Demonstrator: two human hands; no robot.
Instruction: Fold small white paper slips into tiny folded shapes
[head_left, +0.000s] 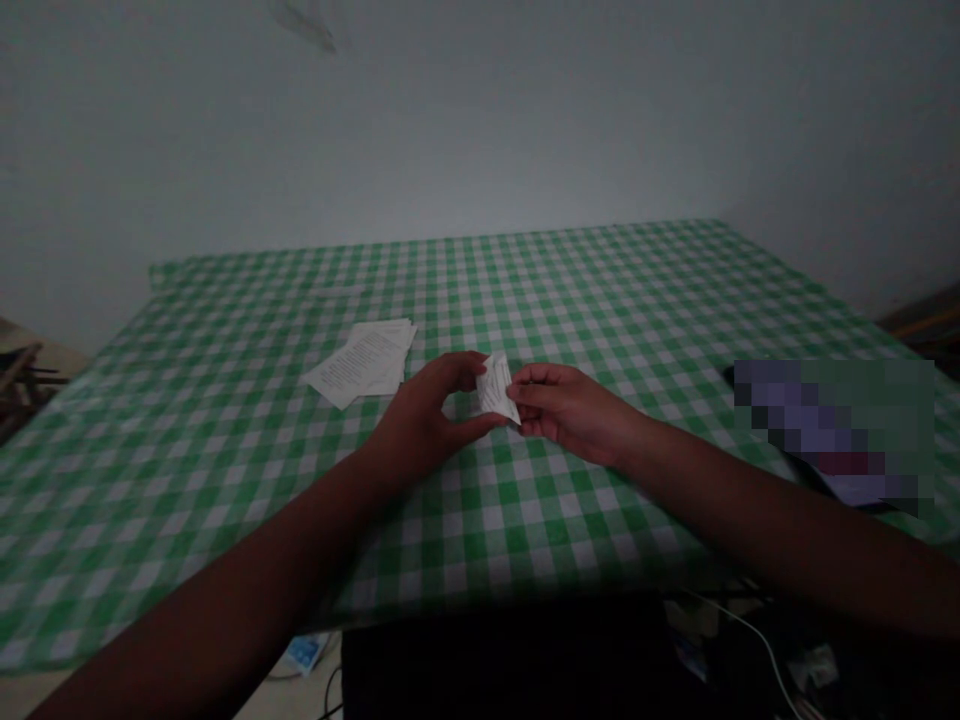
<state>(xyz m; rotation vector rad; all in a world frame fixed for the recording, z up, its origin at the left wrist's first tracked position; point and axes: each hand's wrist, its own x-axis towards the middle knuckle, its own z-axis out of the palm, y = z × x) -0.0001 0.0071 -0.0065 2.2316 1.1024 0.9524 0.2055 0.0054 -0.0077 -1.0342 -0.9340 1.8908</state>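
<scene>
A small folded piece of printed paper (496,388) is held just above the checked tablecloth, between my two hands. My left hand (431,405) grips it from the left, fingers at its top edge and thumb at its bottom edge. On the other side, my right hand (566,405) pinches its right edge between thumb and fingers. Lines of text show on the paper's near face. To the left of my left hand lies a small stack of printed sheets (367,362), fanned unevenly.
A green and white checked cloth (480,280) covers the table, which reaches a pale wall (480,120). A dark flat device (832,440), mostly blurred out, lies at the right. Below the near edge, a white cable (757,635) and a blue packet (306,652) show.
</scene>
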